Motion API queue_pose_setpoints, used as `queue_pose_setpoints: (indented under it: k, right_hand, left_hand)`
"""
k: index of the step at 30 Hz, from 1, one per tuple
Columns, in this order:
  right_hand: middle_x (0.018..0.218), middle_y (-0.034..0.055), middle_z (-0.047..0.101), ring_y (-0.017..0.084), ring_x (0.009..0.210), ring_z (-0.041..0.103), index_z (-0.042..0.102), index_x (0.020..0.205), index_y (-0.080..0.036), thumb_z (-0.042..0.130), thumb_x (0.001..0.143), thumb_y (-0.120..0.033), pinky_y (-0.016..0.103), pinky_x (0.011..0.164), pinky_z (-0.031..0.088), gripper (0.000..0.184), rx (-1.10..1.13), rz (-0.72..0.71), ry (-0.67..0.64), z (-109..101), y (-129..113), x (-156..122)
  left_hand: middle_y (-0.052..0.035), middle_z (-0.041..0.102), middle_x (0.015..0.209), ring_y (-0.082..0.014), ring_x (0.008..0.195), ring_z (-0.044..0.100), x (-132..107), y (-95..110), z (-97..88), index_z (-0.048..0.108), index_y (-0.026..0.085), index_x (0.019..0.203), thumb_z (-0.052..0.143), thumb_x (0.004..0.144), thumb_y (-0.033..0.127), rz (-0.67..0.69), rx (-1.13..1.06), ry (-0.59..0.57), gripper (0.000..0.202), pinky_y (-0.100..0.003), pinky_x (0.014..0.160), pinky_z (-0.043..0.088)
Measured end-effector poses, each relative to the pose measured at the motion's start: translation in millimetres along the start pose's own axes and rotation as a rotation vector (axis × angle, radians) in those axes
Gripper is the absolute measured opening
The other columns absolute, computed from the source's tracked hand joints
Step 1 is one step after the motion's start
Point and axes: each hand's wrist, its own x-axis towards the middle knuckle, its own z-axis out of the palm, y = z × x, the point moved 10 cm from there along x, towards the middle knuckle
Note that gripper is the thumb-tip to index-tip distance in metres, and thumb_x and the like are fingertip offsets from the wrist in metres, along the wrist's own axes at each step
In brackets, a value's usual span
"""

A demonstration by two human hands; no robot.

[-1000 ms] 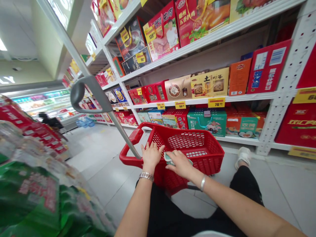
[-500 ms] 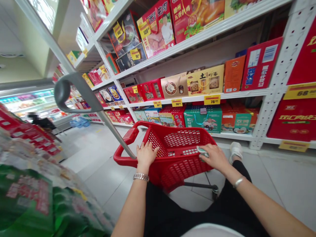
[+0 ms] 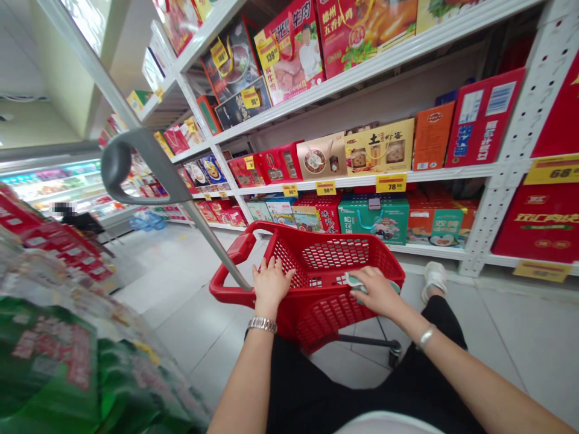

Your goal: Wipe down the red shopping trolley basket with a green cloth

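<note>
A red plastic shopping basket (image 3: 337, 250) on wheels stands on the floor in front of me, with a grey pull handle (image 3: 149, 166) rising up to the left. My left hand (image 3: 271, 283) grips the basket's near rim beside the handle pole. My right hand (image 3: 377, 292) presses a pale green cloth (image 3: 357, 281) against the rim at the near right corner, fingers closed over it. Both wrists carry a silver band. My black-trousered leg and white shoe (image 3: 434, 277) stretch out to the right of the basket.
White shelving (image 3: 452, 175) filled with red, green and gold gift boxes and yellow price tags runs along the right. Green and red packaged goods (image 3: 58, 361) are piled close at the left. A person (image 3: 76, 220) stands far down the tiled aisle by lit coolers.
My right hand with the cloth slid from the middle of the near rim to the right corner, then a little back left. The left hand kept its hold on the rim.
</note>
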Motion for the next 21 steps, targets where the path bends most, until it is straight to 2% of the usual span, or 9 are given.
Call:
queue_pose_setpoints:
  k: [4,6,8,10,12,14,17,21]
  right_hand:
    - [0.119,0.0103,0.061,0.027,0.109,0.055,0.062,0.134,-0.023,0.072,0.088,-0.030,0.040,0.098,0.045,0.048,0.093,-0.165,-0.061,23.6,-87.2,17.0]
    - [0.120,0.0106,0.061,0.027,0.111,0.055,0.060,0.135,-0.022,0.073,0.088,-0.032,0.040,0.099,0.045,0.049,0.126,-0.227,-0.093,32.9,-121.0,25.5]
    - [0.120,0.0113,0.061,0.028,0.111,0.055,0.060,0.135,-0.022,0.074,0.088,-0.036,0.040,0.099,0.045,0.051,0.121,-0.259,-0.115,38.9,-141.1,31.3]
    - [0.119,0.0113,0.061,0.028,0.110,0.057,0.059,0.135,-0.022,0.074,0.089,-0.038,0.040,0.098,0.046,0.052,0.089,-0.267,-0.124,40.9,-146.0,32.7]
    - [0.117,0.0108,0.063,0.028,0.107,0.058,0.059,0.136,-0.023,0.073,0.089,-0.038,0.040,0.096,0.046,0.051,0.047,-0.250,-0.121,38.8,-136.6,29.9]
    - [0.116,0.0103,0.064,0.028,0.106,0.059,0.060,0.136,-0.024,0.073,0.090,-0.036,0.040,0.095,0.045,0.050,0.004,-0.207,-0.116,33.3,-114.7,24.4]
    - [0.115,0.0099,0.066,0.028,0.108,0.061,0.063,0.133,-0.024,0.072,0.088,-0.034,0.039,0.093,0.045,0.047,-0.054,-0.123,-0.108,19.9,-65.8,14.4]
    - [0.113,0.0090,0.069,0.028,0.107,0.064,0.068,0.126,-0.026,0.070,0.086,-0.032,0.038,0.091,0.046,0.040,-0.128,-0.020,-0.061,-6.0,13.9,3.7]
  left_hand:
    - [-0.0160,0.053,0.153,-0.0375,0.146,0.042,-1.8,0.8,-1.4,0.057,0.019,0.144,0.042,0.100,0.052,0.002,-0.011,0.012,0.057,-0.061,0.120,0.028]
    - [-0.0161,0.054,0.152,-0.0373,0.146,0.042,-2.9,0.1,-1.9,0.056,0.018,0.144,0.042,0.100,0.051,0.006,-0.017,0.032,0.057,-0.061,0.120,0.028]
    - [-0.0159,0.054,0.152,-0.0371,0.145,0.043,-3.8,-1.4,-2.3,0.056,0.017,0.144,0.041,0.100,0.051,0.014,-0.018,0.054,0.057,-0.060,0.120,0.028]
    - [-0.0159,0.054,0.152,-0.0366,0.145,0.043,-4.3,-4.1,-2.2,0.056,0.016,0.144,0.041,0.100,0.050,0.014,-0.019,0.066,0.058,-0.059,0.120,0.028]
    - [-0.0158,0.054,0.152,-0.0364,0.145,0.044,-4.4,-6.8,-2.4,0.056,0.016,0.144,0.040,0.100,0.050,0.011,-0.028,0.076,0.058,-0.058,0.120,0.029]
    - [-0.0156,0.056,0.150,-0.0366,0.143,0.045,-4.2,-8.7,-2.9,0.057,0.016,0.144,0.040,0.100,0.050,0.009,-0.040,0.088,0.057,-0.059,0.119,0.030]
    - [-0.0155,0.059,0.148,-0.0366,0.141,0.048,-3.4,-8.8,-4.0,0.058,0.018,0.142,0.040,0.100,0.050,0.009,-0.047,0.108,0.056,-0.059,0.119,0.030]
    - [-0.0161,0.060,0.146,-0.0361,0.141,0.048,-1.5,-3.1,-4.1,0.060,0.017,0.139,0.045,0.100,0.048,0.024,-0.051,0.113,0.053,-0.059,0.118,0.032]
